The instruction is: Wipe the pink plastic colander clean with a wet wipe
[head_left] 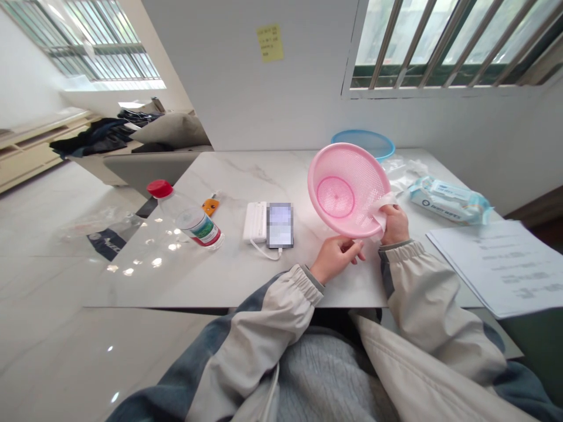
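Observation:
A pink mesh plastic basket (338, 198) is held tilted above the table, its inside facing me. My right hand (394, 225) is closed on a white wet wipe (382, 211), which is folded over the basket's right rim. Just under the lower rim is my left hand (338, 258), its fingers loosely bent and apart with nothing visible in them. Whether it touches the basket I cannot tell.
Behind stands a blue basket (364, 140). A wipes pack (451, 200) and printed papers (501, 264) lie to the right. Leftward are a phone (280, 225), a white power bank (255, 223), an orange tag (210, 206) and a red-capped clear bottle (187, 217) on the marbled table (176, 278).

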The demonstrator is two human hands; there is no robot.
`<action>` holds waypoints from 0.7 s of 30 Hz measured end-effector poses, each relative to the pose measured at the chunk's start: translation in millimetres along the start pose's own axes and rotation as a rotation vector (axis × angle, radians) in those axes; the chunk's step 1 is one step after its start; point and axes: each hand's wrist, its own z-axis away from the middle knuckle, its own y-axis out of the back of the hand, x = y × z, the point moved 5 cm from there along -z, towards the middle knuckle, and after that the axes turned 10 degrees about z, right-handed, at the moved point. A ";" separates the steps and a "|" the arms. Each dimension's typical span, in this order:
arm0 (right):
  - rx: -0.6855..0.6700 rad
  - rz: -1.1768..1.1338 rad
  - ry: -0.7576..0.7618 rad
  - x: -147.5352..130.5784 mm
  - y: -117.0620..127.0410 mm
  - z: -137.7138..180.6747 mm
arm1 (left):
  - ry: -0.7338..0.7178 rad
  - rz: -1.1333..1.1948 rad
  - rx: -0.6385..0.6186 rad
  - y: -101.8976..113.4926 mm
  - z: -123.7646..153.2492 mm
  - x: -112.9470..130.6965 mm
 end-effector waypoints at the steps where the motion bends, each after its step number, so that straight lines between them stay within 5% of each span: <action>1: -0.005 -0.002 0.006 -0.3 0.5 -1.0 | -0.015 0.029 0.027 1.6 0.4 2.7; 8: 0.027 -0.011 -0.028 -1.4 0.5 1.7 | -0.003 0.025 0.164 10.1 2.2 8.3; 21: -0.018 -0.068 -0.006 0.4 -4.3 4.4 | 0.056 0.027 -0.051 -2.9 4.9 -7.3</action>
